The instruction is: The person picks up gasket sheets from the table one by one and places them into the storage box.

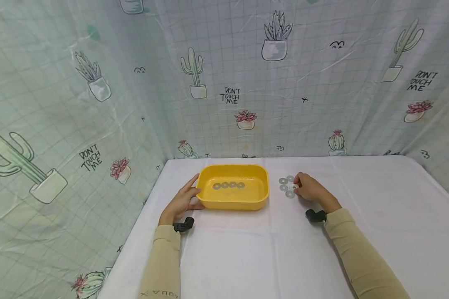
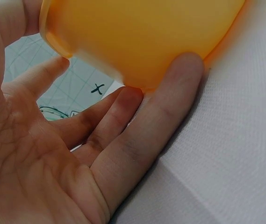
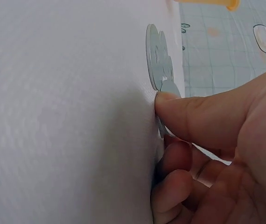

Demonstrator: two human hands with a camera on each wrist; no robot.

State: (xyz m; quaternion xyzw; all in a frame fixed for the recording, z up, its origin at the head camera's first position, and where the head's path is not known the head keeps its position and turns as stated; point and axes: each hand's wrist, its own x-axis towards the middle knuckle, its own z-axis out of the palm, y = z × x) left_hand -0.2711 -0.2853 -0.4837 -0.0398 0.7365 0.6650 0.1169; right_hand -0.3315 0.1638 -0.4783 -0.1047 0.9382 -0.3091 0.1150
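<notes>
- A cluster of flat metal washers (image 1: 287,186) lies on the white tablecloth (image 1: 359,232), just to the right of a yellow plastic tray (image 1: 232,202) — the right hand (image 1: 309,189) is on them.
- In the right wrist view, the thumb (image 3: 189,114) and curled fingers (image 3: 172,186) of that hand pinch the edge of one washer (image 3: 161,127) against the cloth; the other washers overlap just beyond the thumb tip.
- Four more washers (image 1: 228,185) sit in a row inside the tray, toward its far wall.
- The left hand (image 1: 183,200) rests against the tray's left end — fingers straight and relaxed, not wrapped around it; the left wrist view shows the fingertips (image 2: 184,70) touching the tray's rounded lower corner.
- Both arms wear beige sleeves (image 1: 363,253), each with a small black camera mount (image 1: 316,215) at the wrist.
- A pale plastic curtain (image 1: 97,104) printed with potted cacti and the words "DON'T TOUCH ME" hangs behind and to the left of the table.
</notes>
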